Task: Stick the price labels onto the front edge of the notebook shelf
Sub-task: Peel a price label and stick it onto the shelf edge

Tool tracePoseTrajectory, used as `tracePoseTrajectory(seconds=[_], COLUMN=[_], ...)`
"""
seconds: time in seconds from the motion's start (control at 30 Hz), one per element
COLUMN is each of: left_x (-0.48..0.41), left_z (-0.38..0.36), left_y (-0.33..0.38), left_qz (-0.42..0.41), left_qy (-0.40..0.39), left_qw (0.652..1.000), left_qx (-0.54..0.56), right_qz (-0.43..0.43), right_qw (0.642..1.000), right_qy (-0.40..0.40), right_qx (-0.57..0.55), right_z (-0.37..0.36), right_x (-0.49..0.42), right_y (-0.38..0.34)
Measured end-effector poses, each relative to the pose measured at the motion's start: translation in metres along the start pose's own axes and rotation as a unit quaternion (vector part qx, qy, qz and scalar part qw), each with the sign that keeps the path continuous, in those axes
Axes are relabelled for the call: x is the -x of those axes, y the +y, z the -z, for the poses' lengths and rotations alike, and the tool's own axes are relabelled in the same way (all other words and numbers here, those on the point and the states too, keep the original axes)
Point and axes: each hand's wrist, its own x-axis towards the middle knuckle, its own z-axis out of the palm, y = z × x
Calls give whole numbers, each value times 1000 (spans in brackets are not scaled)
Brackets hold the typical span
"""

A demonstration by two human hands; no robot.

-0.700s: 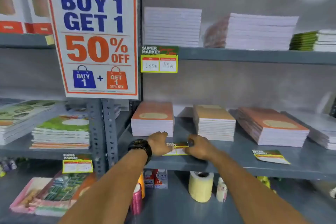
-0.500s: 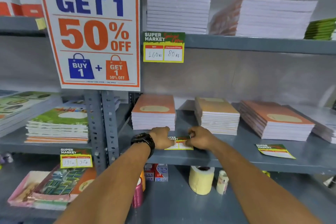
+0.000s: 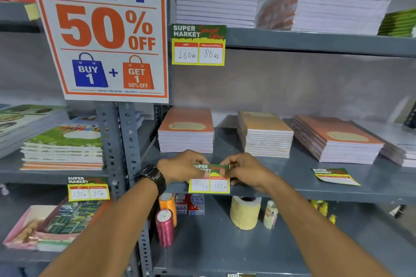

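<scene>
A green, red and yellow price label (image 3: 210, 181) hangs upright against the front edge of the grey notebook shelf (image 3: 326, 192). My left hand (image 3: 183, 167) pinches its top left corner and my right hand (image 3: 244, 170) pinches its top right corner. Handwritten prices show in its two white boxes. Another loose price label (image 3: 335, 176) lies flat on the same shelf to the right. Three stacks of orange notebooks (image 3: 186, 130) sit behind my hands on this shelf.
A stuck label (image 3: 198, 45) hangs on the shelf above, another label (image 3: 88, 189) on the left rack. A large "50% OFF" poster (image 3: 105, 29) covers the upright post. Below stand thread spools (image 3: 165, 227), a yellow tape roll (image 3: 245, 212) and small boxes.
The label lay flat on the shelf under my hands; now both hands have tipped it upright over the front edge. The view has moved closer and lower.
</scene>
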Motion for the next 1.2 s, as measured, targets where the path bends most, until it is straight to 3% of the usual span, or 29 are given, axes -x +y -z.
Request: tracePoseTrajectory(seconds=[0.1,0.23,0.43,1.2], left_x=[27,56,65,50], left_z=[-12,-46,-68,-68], left_y=[3,-1,-15,-18], left_qz=[-20,-14,3,1], left_qy=[35,144,227,265], left_qw=[998,986,964,923], left_qx=[-55,-78,-135,-278], right_qz=[43,111,116,140], right_qw=[999,990,970,914], right_qy=[17,43,128,237], right_qx=[23,77,172,299], right_z=[-14,-37,-63,-82], right_x=[20,39,43,28], right_y=[12,32,45,40])
